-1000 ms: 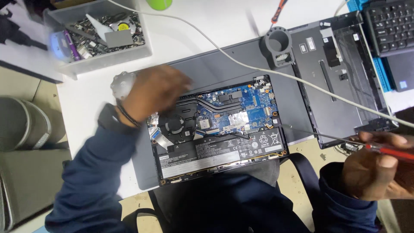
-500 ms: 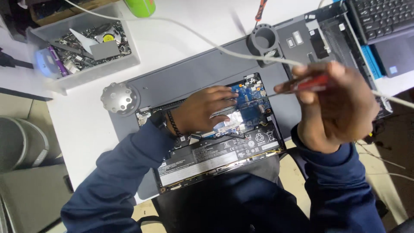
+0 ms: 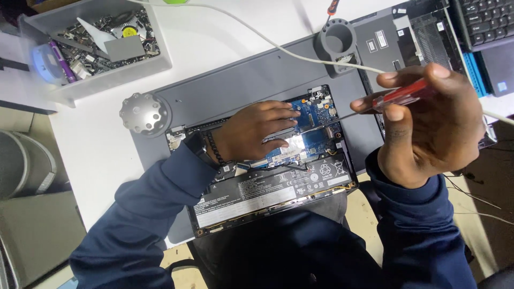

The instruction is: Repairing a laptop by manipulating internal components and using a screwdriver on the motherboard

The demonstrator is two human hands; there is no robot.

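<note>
So the opened laptop [image 3: 267, 187] is lying bottom-up on a grey mat [image 3: 235, 91] on the white table [image 3: 96, 144], with the long black battery [image 3: 267, 190] nearest the person and the blue circuit board [image 3: 316, 115] just behind it. Left hand [image 3: 251, 131] is resting flat on the board area, fingers stretched out and a bit spread, pressing on the parts rather than gripping anything (there's a dark watch or band on that wrist). Right hand [image 3: 428, 126] is held up above the right edge of the laptop, fingers and thumb pinched tight round the red handle of a screwdriver [image 3: 399, 96], thin shaft pointing left toward the board; can't tell if the tip actually touches it. A round silver knob-looking thing [image 3: 143, 113] sits at the mat's left corner, a grey cup-shaped holder [image 3: 337, 43] at the back, and a white cable [image 3: 267, 40] runs across in front of it. Grey parts tray [image 3: 134, 69] full of scrap bits is off to the back left, well apart from the hands.
</note>
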